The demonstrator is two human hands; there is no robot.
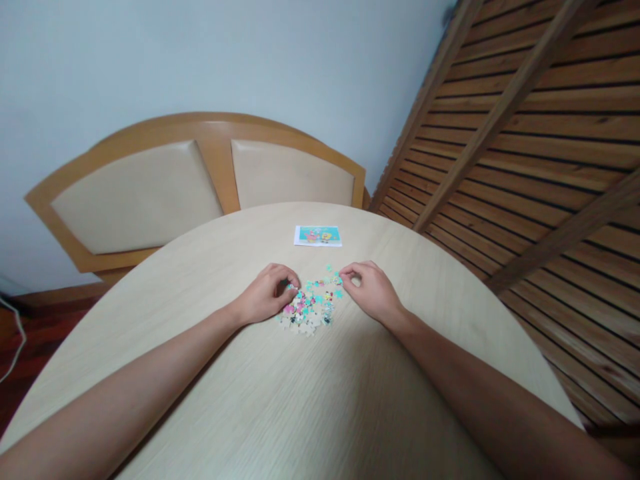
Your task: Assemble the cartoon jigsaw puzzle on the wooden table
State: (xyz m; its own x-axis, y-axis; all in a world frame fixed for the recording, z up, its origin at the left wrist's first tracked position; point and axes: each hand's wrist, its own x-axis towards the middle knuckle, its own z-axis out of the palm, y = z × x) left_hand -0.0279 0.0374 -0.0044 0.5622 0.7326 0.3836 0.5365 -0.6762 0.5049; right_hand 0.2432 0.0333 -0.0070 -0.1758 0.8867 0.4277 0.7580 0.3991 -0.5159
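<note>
A loose pile of small jigsaw puzzle pieces (pixel 305 323) lies on the table in front of me, some turquoise, pink or yellow, others pale and face down. My left hand (pixel 267 293) rests at the pile's left edge, thumb and fingers pinched on a puzzle piece. At the upper right of the pile, my right hand (pixel 373 290) is also closed in a pinch, its fingertips on a small turquoise puzzle piece. Beyond the pieces lies a small picture card (pixel 319 236) with pink and yellow cartoon figures on turquoise.
The round, pale wooden table (pixel 240 413) fills the lower view. Behind it stands a wooden seat back with cream padded panels (pixel 295 172). A slatted wooden partition (pixel 530 147) is on the right, and a white cable (pixel 21 337) hangs at far left.
</note>
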